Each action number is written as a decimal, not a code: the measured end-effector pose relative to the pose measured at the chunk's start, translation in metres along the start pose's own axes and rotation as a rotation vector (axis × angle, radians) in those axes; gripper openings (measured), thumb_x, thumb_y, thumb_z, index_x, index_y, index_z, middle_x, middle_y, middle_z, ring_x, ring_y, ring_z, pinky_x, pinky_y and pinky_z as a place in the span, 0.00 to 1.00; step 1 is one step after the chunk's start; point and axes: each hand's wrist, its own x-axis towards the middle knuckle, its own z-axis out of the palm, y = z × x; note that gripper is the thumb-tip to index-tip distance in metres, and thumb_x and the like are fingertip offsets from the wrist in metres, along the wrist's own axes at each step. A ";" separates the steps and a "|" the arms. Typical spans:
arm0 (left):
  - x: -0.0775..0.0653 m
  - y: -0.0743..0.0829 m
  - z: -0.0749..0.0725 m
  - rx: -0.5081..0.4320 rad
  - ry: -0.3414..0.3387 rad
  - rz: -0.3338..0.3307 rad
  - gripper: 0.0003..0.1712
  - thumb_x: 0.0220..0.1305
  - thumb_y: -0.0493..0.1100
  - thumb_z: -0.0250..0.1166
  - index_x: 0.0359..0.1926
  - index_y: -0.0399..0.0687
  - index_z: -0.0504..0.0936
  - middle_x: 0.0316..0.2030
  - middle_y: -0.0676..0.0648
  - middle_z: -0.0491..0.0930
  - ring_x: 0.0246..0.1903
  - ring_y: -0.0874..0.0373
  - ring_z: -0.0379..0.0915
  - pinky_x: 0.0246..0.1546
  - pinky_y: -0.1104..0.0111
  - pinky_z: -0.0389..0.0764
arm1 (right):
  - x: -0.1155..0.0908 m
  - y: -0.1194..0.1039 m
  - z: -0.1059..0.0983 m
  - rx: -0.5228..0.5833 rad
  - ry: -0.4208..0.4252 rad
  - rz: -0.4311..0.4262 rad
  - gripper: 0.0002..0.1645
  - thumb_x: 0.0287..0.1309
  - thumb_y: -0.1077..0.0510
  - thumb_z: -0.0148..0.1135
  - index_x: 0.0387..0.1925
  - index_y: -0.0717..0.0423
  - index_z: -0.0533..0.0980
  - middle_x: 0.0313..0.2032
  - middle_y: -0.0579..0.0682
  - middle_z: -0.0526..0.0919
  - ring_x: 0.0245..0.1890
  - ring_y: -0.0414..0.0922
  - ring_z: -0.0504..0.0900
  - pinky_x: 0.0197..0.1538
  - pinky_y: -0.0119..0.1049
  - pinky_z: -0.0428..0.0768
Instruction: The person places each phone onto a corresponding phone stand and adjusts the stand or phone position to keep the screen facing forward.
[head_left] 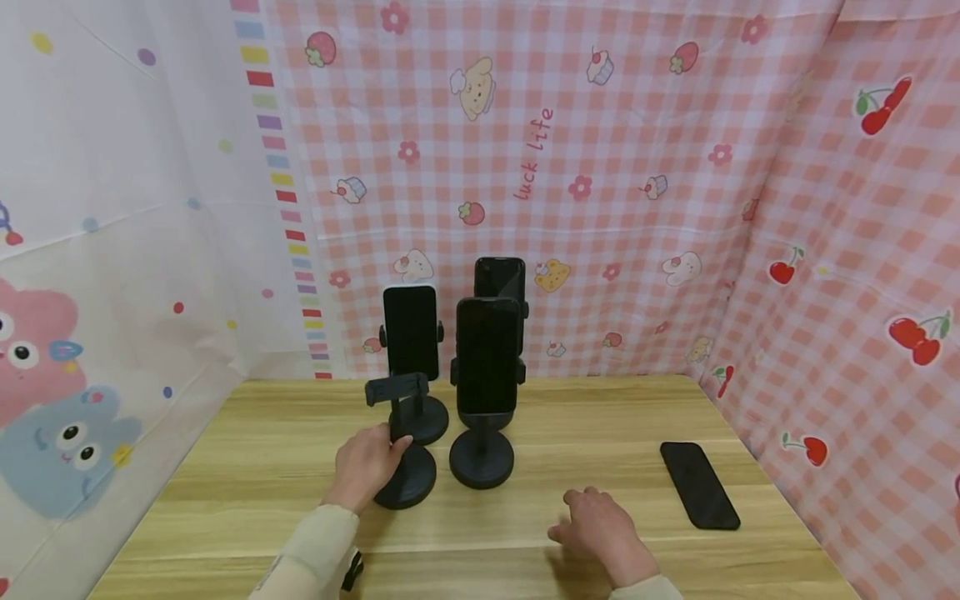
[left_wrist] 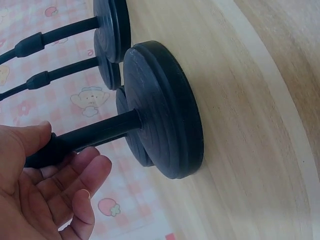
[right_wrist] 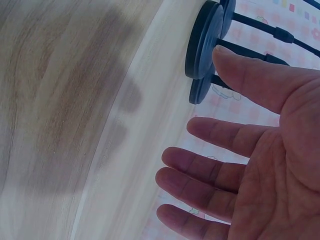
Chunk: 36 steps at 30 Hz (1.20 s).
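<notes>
My left hand [head_left: 366, 467] grips the post of a black phone stand [head_left: 408, 485], thumb on one side and fingers curled on the other. No phone sits in this stand's holder [head_left: 397, 387]. Its round base [left_wrist: 165, 115] shows large in the left wrist view. My right hand [head_left: 596, 529] hovers over the front of the table, fingers spread and relaxed, palm bare in the right wrist view. To its right, a black phone [head_left: 700, 486] lies flat on the wood.
Behind the gripped stand are three more stands, each with a phone: a white-edged phone [head_left: 411, 333], a front black phone [head_left: 487, 358] and a rear black phone [head_left: 501, 275]. A small black object [head_left: 352, 571] lies by the left sleeve. Printed cloths [head_left: 600, 117] enclose the wooden table [head_left: 585, 433].
</notes>
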 end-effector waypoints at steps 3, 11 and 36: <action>0.001 0.001 0.001 0.007 0.017 0.004 0.19 0.65 0.49 0.68 0.24 0.42 0.76 0.17 0.47 0.74 0.17 0.53 0.71 0.17 0.60 0.69 | 0.000 0.000 0.000 0.003 -0.005 -0.005 0.29 0.48 0.49 0.75 0.46 0.66 0.79 0.40 0.62 0.79 0.42 0.62 0.79 0.46 0.57 0.77; -0.001 0.002 0.003 0.016 0.034 0.000 0.19 0.65 0.49 0.68 0.24 0.41 0.76 0.17 0.46 0.73 0.17 0.52 0.70 0.16 0.60 0.69 | 0.002 0.001 0.000 -0.006 -0.019 -0.004 0.29 0.49 0.49 0.75 0.47 0.65 0.79 0.40 0.62 0.79 0.43 0.62 0.79 0.47 0.57 0.77; -0.012 0.008 -0.047 -0.099 0.279 0.056 0.50 0.56 0.67 0.70 0.70 0.43 0.66 0.53 0.39 0.80 0.36 0.47 0.82 0.28 0.52 0.78 | 0.001 0.003 -0.002 0.000 -0.032 0.014 0.30 0.50 0.48 0.75 0.48 0.65 0.79 0.43 0.63 0.80 0.45 0.64 0.78 0.48 0.58 0.77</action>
